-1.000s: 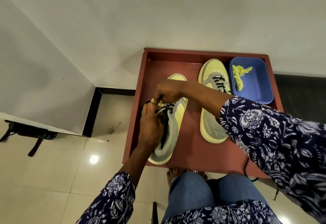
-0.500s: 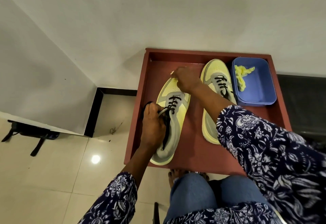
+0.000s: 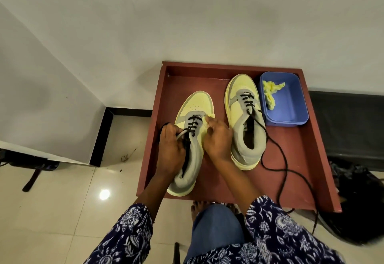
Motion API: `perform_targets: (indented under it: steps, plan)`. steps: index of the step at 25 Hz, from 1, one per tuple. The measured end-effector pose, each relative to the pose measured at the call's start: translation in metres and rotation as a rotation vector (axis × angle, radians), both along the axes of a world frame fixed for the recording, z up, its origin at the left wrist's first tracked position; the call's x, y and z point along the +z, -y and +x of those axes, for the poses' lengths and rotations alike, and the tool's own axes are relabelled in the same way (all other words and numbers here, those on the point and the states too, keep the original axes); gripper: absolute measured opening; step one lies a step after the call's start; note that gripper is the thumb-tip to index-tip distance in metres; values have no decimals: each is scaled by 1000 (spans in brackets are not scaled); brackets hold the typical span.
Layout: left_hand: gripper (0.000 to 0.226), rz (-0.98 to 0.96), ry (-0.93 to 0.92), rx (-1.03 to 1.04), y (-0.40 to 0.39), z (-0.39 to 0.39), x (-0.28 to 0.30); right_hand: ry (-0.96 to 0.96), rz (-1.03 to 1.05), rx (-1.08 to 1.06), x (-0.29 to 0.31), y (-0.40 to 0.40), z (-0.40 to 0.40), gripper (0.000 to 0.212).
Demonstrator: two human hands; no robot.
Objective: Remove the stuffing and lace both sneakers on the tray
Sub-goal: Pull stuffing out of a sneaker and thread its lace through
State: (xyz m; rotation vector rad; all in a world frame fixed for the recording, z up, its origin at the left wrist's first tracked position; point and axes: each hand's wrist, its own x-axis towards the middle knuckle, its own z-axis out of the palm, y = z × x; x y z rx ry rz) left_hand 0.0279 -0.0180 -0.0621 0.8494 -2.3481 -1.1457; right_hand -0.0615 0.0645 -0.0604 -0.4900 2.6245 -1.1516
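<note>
Lacing the near sneaker on the tray

Left hand pinches the lace; right hand pinches at the sneaker eyelets on the tray. The lace looks limp and light: best gripped near its tip.

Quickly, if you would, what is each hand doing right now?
Left hand: grips the black shoelace.
Right hand: fingers curled at the yellow-grey sneaker; hold cannot be told.

I see tray ahead: left sneaker on its left half, right sneaker beside it, farther back. Box right of that, back corner, stuffing inside. My hands on left sneaker.
</note>
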Motion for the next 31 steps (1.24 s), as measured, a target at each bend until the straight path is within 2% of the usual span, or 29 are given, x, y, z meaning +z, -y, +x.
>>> perform_targets:
  steps: [6, 9, 14, 18, 23, 31]
  plan:
    - [9, 6, 31, 9, 1, -1, -3, -15, -99, -65, -11, -17, 45, 40]
    - [10, 13, 28, 17, 1, 0, -4, 1, -106, -22, -7, -22, 53, 38]
    - [9, 1, 38, 8, 2, -1, -7, -95, -193, 32, -9, -33, 67, 37]
    - [10, 8, 60, -13, 2, 0, -5, -43, -93, -83, -15, -17, 44, 38]
    - [11, 13, 48, -20, 2, -1, -4, 202, -18, -194, -10, 4, 5, 40]
    - [12, 36, 53, -8, 1, -3, -6, 251, -7, -173, -9, -2, 6, 42]
